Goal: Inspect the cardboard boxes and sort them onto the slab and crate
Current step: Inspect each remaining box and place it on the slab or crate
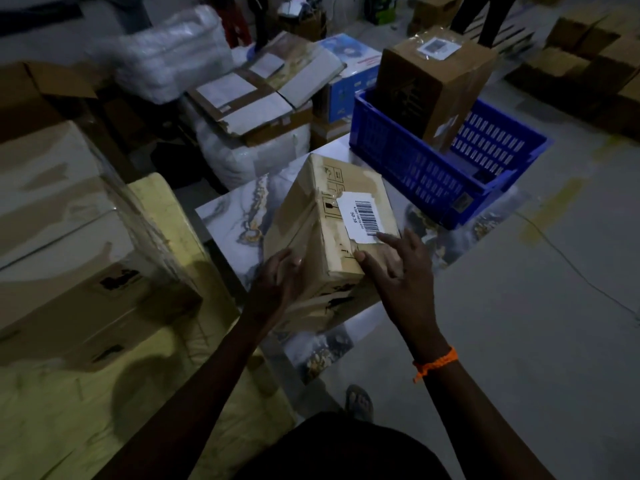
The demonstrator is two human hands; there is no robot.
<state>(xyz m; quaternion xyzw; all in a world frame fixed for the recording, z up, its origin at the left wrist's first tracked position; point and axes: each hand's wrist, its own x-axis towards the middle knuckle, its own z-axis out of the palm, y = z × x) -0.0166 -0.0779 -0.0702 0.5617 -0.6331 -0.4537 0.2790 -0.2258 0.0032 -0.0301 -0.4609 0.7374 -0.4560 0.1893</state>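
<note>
Taped brown cardboard box (311,216) on marbled stone slab (228,213): my left grip (277,282) and right grip (398,271), both flat-fingered and unclosed, steady it for inspection.

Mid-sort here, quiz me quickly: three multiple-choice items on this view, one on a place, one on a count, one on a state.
1. Where does the tan taped cardboard box with the barcode label rest?
A) the bare floor
B) the marble-patterned slab
C) a chair

2. How many brown cardboard boxes stand in the blue plastic crate?
A) none
B) three
C) one

3. How is the right hand?
A) fingers spread, touching the box top
B) clenched round a knife
C) hanging away from the box

Answers: B, the slab's veined surface shows around the box. C, a single tall brown box stands in the crate. A, the straight fingers lie on the top beside the label.
</note>
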